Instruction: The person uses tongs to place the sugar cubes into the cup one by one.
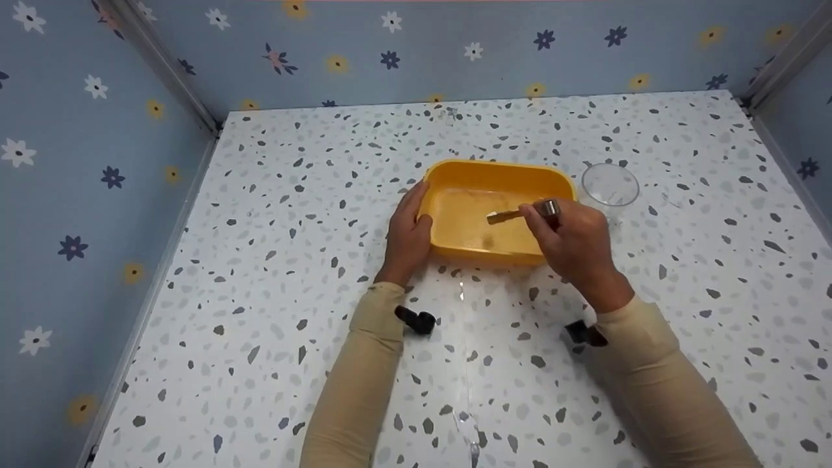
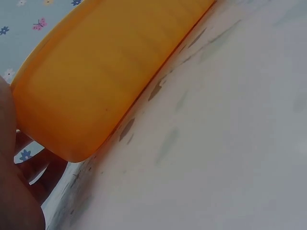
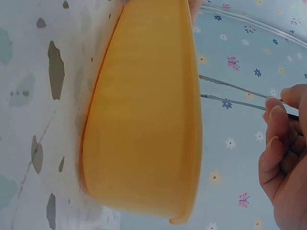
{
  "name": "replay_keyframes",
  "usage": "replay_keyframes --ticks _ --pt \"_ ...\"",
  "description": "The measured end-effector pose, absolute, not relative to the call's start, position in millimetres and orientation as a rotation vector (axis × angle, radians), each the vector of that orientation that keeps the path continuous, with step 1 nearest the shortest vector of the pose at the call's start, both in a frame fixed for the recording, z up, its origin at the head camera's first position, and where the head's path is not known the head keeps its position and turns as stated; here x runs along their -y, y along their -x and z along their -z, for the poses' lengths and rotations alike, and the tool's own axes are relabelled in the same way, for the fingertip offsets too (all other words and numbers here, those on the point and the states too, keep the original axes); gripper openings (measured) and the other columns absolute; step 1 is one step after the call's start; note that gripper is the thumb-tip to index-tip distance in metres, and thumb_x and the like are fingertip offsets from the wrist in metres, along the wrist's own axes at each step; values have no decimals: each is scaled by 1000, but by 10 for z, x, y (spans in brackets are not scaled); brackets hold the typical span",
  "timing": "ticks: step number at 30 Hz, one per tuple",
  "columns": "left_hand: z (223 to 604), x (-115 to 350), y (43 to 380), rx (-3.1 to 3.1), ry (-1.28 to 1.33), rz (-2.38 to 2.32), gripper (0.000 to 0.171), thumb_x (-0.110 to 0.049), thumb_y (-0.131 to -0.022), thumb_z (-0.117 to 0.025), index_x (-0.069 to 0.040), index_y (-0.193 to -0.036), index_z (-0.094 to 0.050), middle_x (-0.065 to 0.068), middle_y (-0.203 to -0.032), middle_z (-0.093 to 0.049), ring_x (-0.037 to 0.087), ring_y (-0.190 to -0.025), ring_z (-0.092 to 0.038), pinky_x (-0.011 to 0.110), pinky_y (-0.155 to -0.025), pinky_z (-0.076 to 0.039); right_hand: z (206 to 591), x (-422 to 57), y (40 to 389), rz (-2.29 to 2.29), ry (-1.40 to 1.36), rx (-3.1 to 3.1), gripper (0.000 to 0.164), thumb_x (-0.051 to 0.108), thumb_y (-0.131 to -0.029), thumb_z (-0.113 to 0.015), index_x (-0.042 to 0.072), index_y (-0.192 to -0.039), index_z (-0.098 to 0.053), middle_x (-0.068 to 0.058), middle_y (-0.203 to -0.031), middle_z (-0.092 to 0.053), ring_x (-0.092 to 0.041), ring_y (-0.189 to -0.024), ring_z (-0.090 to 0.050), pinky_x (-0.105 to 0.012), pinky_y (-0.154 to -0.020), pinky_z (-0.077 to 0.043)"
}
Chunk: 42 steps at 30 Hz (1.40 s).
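A yellow plastic tub [image 1: 500,174] stands on the speckled table, with a small dark blurred spot on its floor. My left hand [image 1: 408,234] grips the tub's left end, its fingers against the outside wall; in the left wrist view they show beside the tub's corner [image 2: 72,139]. Over the tub's right side, my right hand [image 1: 578,240] pinches metal tweezers [image 1: 507,215] that point left above the inside. The right wrist view shows the two tweezer arms [image 3: 235,87] apart, their tips partly hidden behind the tub wall [image 3: 144,120]. Nothing shows between the arms.
A clear glass [image 1: 611,185] stands just right of the tub, close to my right hand. Wet streaks [image 1: 465,422] mark the table [image 1: 273,338] near its front. Flowered blue panels [image 1: 455,58] close in the back and both sides.
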<state>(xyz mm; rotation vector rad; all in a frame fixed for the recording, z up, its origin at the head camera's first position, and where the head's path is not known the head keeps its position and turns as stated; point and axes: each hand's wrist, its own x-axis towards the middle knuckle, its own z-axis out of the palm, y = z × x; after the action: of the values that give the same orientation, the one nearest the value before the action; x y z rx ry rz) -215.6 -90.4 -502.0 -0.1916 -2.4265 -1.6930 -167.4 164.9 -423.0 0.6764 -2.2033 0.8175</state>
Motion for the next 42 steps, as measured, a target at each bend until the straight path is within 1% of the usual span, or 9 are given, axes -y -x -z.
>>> replay_keyframes --ticks 5,12,18,23,25,29,33,38,42 --pt "5020 888 2159 2446 168 1686 54 -8 -98 -44 -11 -152 -45 1 -156 -40 9 -143 -33 23 -116 -23 4166 -1744 1689 -838 -600 2184 23 10 -90 -75 -2 -76 -61 -7 -59 -45 -20 -51 -38 -30 -49 -30" --pt "5030 894 2156 2461 119 1715 52 -10 -99 -46 -14 -151 -46 -2 -154 -43 8 -139 -39 24 -115 -27 4097 -1868 1723 -887 -505 2174 22 12 -90 -76 -5 -80 -67 -11 -64 -60 -17 -56 -44 -18 -55 -31" --pt "5033 891 2161 2439 123 1729 51 -10 -98 -47 -13 -149 -48 -1 -153 -45 9 -139 -38 25 -115 -27 4024 -1995 1744 -896 -452 2175 22 13 -93 -73 -6 -85 -69 -12 -67 -64 -16 -56 -49 -12 -57 -34" --pt "5033 902 2158 2401 139 1688 50 -6 -95 -48 -10 -145 -54 2 -150 -47 12 -140 -38 24 -115 -27 3954 -2119 1767 -905 -361 2167 25 18 -96 -69 -6 -88 -69 -12 -68 -65 -16 -57 -49 -13 -57 -34" --pt "5034 907 2158 2389 145 1667 49 -4 -94 -48 -9 -142 -56 4 -149 -48 15 -141 -38 25 -115 -26 3938 -2181 1772 -912 -319 2159 26 18 -96 -69 -7 -87 -69 -12 -68 -65 -13 -58 -47 -15 -57 -33" --pt "5041 909 2162 2369 142 1660 48 -1 -93 -47 -7 -139 -58 5 -148 -46 18 -141 -37 27 -116 -26 3924 -2312 1793 -907 -247 2129 28 18 -96 -69 -7 -83 -67 -14 -67 -65 1 -61 -47 -15 -58 -32" --pt "5052 914 2155 2349 136 1680 48 1 -92 -45 -5 -137 -59 6 -149 -43 15 -141 -36 27 -116 -26 3906 -2395 1816 -918 -196 2082 28 13 -94 -70 -10 -79 -66 -17 -64 -63 13 -61 -45 -14 -58 -31" --pt "5044 919 2141 2331 133 1690 48 1 -91 -43 -6 -136 -59 5 -150 -42 15 -141 -36 26 -116 -25 3829 -2414 1780 -917 -156 2071 27 8 -94 -67 -14 -77 -64 -21 -64 -62 16 -61 -44 -12 -58 -30" --pt "5030 917 2135 2328 154 1680 49 2 -91 -43 -6 -136 -59 6 -151 -40 14 -141 -35 26 -117 -24 3796 -2446 1766 -917 -122 2065 29 7 -94 -67 -13 -74 -61 -22 -63 -63 16 -59 -43 -12 -56 -30"
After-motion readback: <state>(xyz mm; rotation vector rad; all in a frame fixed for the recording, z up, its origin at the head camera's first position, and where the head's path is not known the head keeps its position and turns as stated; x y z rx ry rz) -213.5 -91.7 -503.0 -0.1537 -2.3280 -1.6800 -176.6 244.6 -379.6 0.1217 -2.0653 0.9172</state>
